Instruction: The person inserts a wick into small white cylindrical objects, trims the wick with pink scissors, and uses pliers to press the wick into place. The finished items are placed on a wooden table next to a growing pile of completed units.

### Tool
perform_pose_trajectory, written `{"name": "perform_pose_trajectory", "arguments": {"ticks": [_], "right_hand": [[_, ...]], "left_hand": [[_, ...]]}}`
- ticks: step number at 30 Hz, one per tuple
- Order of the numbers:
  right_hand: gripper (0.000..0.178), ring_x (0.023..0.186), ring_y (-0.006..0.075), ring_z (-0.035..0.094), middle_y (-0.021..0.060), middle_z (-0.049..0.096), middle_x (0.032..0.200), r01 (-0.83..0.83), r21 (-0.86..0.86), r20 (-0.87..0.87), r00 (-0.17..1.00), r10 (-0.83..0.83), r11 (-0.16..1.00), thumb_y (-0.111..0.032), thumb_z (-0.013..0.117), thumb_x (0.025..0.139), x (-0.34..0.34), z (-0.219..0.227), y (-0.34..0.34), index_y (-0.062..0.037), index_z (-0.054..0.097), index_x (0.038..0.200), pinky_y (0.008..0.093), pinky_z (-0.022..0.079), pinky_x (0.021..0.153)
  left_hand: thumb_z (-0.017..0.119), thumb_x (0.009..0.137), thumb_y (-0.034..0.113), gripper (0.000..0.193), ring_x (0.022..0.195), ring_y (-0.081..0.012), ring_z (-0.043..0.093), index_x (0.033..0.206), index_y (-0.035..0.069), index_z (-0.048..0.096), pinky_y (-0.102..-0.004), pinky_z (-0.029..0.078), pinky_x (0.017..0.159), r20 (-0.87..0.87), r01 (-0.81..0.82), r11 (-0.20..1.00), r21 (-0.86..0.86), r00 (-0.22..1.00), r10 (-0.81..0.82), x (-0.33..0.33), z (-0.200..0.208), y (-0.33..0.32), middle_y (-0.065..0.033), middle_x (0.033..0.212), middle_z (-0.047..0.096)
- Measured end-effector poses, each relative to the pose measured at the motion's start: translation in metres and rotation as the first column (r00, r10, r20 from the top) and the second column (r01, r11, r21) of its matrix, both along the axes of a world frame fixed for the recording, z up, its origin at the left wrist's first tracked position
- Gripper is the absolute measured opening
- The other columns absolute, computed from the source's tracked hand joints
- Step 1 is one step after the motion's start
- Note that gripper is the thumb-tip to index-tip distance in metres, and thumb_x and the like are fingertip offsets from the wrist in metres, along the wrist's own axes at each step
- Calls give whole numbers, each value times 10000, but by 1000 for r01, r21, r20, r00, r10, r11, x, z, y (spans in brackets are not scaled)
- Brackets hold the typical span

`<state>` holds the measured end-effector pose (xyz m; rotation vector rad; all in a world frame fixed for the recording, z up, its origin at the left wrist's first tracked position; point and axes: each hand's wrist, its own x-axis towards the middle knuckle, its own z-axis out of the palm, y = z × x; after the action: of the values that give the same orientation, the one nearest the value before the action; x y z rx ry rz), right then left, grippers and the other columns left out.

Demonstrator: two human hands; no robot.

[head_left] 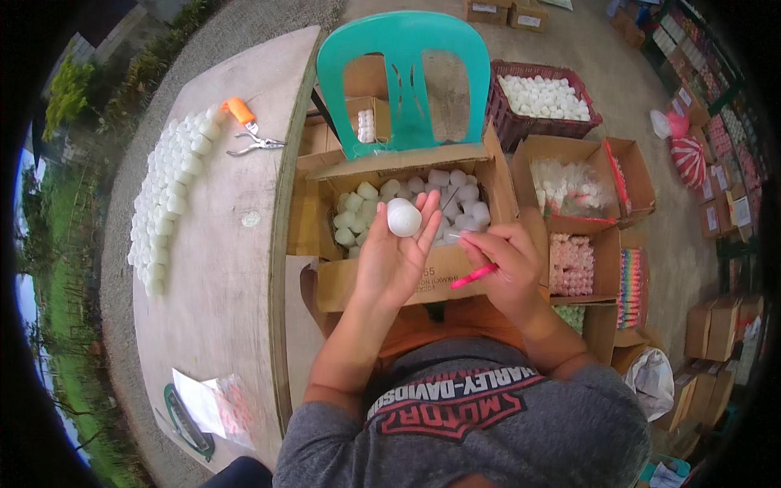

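White rounded piece [404, 218] up on the left hand [389, 259], over the cardboard box [358, 286], that grip uncurled; the right hand [506, 260] pinches a pink tool [474, 276]. Risky: nothing clamps the white rounded piece, so a tilted palm could roll it off.

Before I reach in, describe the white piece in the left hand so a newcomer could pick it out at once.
Start at the teal chair and go down to the open cardboard box just below it. Over that box, the left hand is palm up with the white piece on it. Its neighbours, similar white pieces, lie in the box; this one alone is held up.
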<state>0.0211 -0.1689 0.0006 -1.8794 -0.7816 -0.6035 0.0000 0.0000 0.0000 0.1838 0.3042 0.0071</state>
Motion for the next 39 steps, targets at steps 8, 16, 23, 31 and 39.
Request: {"name": "perform_pose_trajectory", "arguments": {"ticks": [8,16,23,31,39], "right_hand": [[272,667,221,528,49,552,795,-53,-48,157,986,60,997,2,760,644,-6,2,10,-45,661,893,311,434,565],[266,689,223,536,54,551,809,-64,-47,135,988,70,997,-3,757,650,-10,4,7,-47,658,893,319,440,587],[229,652,198,541,45,549,743,-64,-34,102,992,67,997,2,779,630,-12,4,9,-56,682,829,286,437,539],[193,633,219,534,58,533,734,-59,-7,16,998,59,998,-33,766,652,-18,0,11,-48,655,810,317,436,544],[171,633,217,542,54,535,727,-69,-51,-30,997,67,996,-40,756,658,-20,9,10,-52,652,793,314,445,547]], "left_hand": [[328,1006,365,477,1150,-301,530,1231,-50,394,-376,474,979,1,86,991,102,996,-86,-23,-1,-19,-219,1319,449],[312,1003,404,514,1106,-276,554,1238,-42,408,-350,481,955,-20,68,979,193,998,-65,-29,1,-27,-216,1341,443],[291,1008,408,503,1173,-246,497,1243,-27,384,-348,403,1029,-33,-23,929,369,999,38,-34,-1,-32,-209,1342,444],[308,1004,412,465,1190,-241,483,1211,4,394,-350,391,1036,-13,-95,903,419,994,110,-39,0,-38,-205,1323,457],[370,1006,285,227,1280,-289,415,1076,79,304,-390,415,1021,104,-226,820,527,974,202,-43,-1,-41,-173,1233,474]]}}
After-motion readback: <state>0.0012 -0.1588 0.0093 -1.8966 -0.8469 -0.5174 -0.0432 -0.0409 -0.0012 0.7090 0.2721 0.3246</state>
